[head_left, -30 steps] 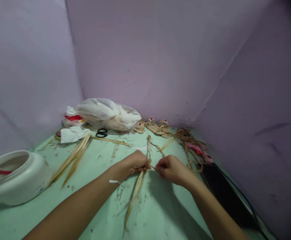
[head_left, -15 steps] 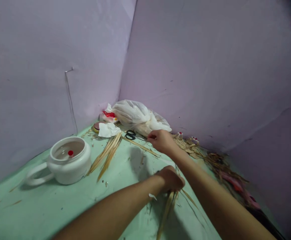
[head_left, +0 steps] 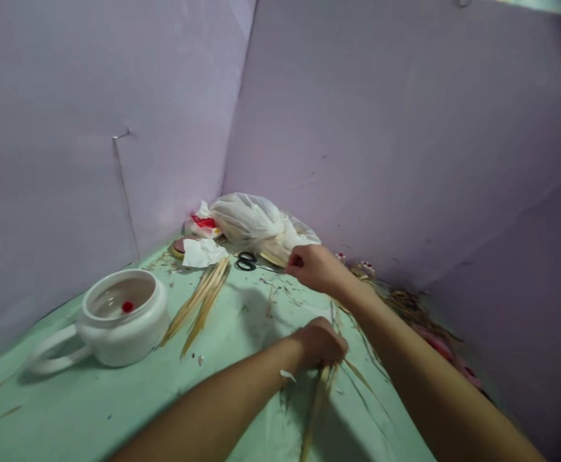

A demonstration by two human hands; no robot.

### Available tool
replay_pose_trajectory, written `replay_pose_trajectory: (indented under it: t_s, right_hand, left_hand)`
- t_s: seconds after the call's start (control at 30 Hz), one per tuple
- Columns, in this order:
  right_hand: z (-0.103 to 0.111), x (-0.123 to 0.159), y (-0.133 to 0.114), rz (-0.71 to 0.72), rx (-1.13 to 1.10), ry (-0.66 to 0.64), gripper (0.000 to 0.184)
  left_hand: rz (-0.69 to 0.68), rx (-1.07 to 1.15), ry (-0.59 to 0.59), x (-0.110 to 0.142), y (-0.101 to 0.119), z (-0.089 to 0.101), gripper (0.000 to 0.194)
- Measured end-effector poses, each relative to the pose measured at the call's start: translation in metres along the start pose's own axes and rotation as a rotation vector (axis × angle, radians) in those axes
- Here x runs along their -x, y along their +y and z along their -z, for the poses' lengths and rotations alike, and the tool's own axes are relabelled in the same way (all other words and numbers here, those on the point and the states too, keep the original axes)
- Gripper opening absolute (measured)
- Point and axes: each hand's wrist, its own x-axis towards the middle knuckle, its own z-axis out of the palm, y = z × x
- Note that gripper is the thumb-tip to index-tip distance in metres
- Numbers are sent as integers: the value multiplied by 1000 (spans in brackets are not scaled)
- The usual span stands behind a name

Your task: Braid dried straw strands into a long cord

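Left hand (head_left: 323, 343): closed on straw strands (head_left: 317, 405) at the table, tails trailing nearward, apparently to keep them together. Right hand (head_left: 309, 264): fingers curled near scissors (head_left: 255, 264); whether it gripped anything could not be told. Farther left: straw bundle (head_left: 208, 285) and white pot (head_left: 121, 337) stood apart, presumably leaving elbow room.

1. The straw-coloured strips (head_left: 315, 410) I grip under my left hand (head_left: 326, 343) trail back toward me, flat and slightly splayed.
2. One thinner strand (head_left: 359, 376) slants off to their right, its tip pointing nearer me.
3. Their far ends blur beyond my knuckles.
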Motion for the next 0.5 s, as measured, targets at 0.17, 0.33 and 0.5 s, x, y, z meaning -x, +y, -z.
replay_pose_trajectory:
  t_s: [0.17,0.33,0.5]
  right_hand:
    - [29,111,49,-229,-164,-114,21]
    - [-10,160,91,-473,-75,-261,29]
    - [-30,146,95,-437,-121,-374,24]
  left_hand:
    - [194,-189,148,6,20,4,16]
    - [257,-369,191,25,38,17,20]
    - [238,-349,176,22,32,19,14]
